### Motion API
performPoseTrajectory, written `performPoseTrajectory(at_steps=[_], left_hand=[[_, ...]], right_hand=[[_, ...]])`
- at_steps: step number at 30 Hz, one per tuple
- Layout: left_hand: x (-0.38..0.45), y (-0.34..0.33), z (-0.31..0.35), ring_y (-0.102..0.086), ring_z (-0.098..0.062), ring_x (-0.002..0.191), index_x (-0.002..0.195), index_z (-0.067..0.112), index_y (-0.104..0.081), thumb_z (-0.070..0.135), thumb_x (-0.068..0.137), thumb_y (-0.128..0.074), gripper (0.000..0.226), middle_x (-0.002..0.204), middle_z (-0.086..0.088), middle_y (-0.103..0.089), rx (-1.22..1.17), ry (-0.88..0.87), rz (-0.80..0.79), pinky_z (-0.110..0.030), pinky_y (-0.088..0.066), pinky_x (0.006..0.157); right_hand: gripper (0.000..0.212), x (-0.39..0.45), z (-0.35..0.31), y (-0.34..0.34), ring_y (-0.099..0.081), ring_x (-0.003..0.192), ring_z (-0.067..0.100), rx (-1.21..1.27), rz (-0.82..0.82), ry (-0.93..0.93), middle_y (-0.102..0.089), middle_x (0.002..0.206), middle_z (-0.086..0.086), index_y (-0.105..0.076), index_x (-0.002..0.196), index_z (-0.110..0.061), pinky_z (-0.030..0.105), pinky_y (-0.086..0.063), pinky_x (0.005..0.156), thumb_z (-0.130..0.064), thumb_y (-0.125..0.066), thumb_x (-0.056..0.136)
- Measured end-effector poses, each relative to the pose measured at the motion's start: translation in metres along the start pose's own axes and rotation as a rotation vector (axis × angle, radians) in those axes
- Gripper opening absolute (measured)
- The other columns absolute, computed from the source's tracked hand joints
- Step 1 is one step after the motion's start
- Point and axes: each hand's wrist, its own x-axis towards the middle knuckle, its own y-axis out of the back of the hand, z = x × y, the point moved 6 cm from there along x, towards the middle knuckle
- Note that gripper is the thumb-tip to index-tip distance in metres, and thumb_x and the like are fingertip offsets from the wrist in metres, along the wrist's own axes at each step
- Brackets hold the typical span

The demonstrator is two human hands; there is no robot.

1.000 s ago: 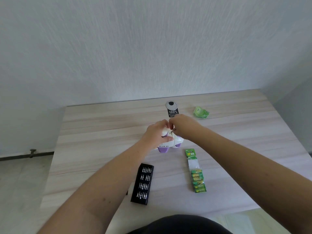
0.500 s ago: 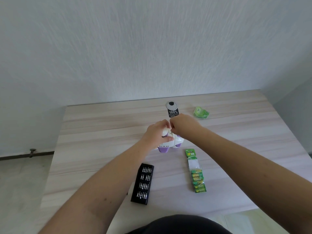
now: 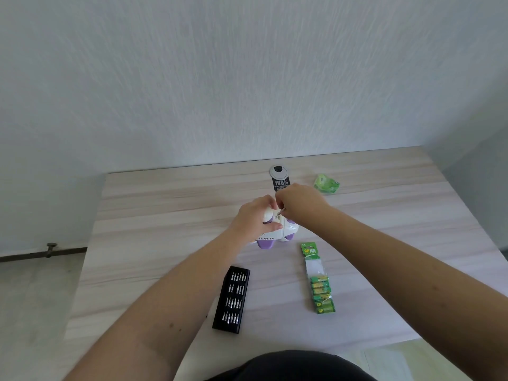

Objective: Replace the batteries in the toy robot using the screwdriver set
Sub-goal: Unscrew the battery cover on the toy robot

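White-and-purple toy robot point(image 3: 284, 233), black bit case point(image 3: 231, 303), green batteries point(image 3: 322, 296), pale wood-grain table point(image 3: 165, 215).

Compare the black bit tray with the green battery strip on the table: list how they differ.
1. The bit tray is a black block holding rows of silver bits; the battery strip is a green card pack.
2. The tray's rows look full; the strip has an empty clear stretch above its batteries.
3. The tray lies under the left forearm's side, the strip right of it.

Both lie flat on the table, untouched, lengthwise away from the person.
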Motion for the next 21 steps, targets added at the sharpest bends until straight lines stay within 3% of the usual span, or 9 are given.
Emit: performPoseTrajectory(at_steps=[6, 21], left_hand=[[-0.0005, 0.0011, 0.0012, -0.058, -0.019, 0.092, 0.102, 0.023, -0.056, 0.025, 0.070, -0.083, 0.042, 0.103, 0.006, -0.065, -0.008, -0.004, 0.005, -0.027, -0.042, 0.077], [-0.0006, 0.0005, 0.0016, -0.058, -0.021, 0.093, 0.104, 0.020, -0.056, 0.027, 0.071, -0.083, 0.043, 0.102, 0.002, -0.064, 0.013, -0.002, 0.008, -0.028, -0.041, 0.077]], right_hand=[[0.025, -0.0017, 0.0028, -0.0010, -0.061, 0.093, 0.026, 0.006, 0.001, -0.024, -0.061, 0.105, 0.006, -0.063, 0.107, -0.015, 0.028, -0.043, 0.068, -0.008, -0.056, 0.085], [0.017, -0.0027, 0.0003, -0.0038, -0.061, 0.093, 0.029, 0.000, 0.026, -0.026, -0.062, 0.103, 0.009, -0.062, 0.105, -0.014, 0.030, -0.042, 0.067, -0.011, -0.053, 0.090]])
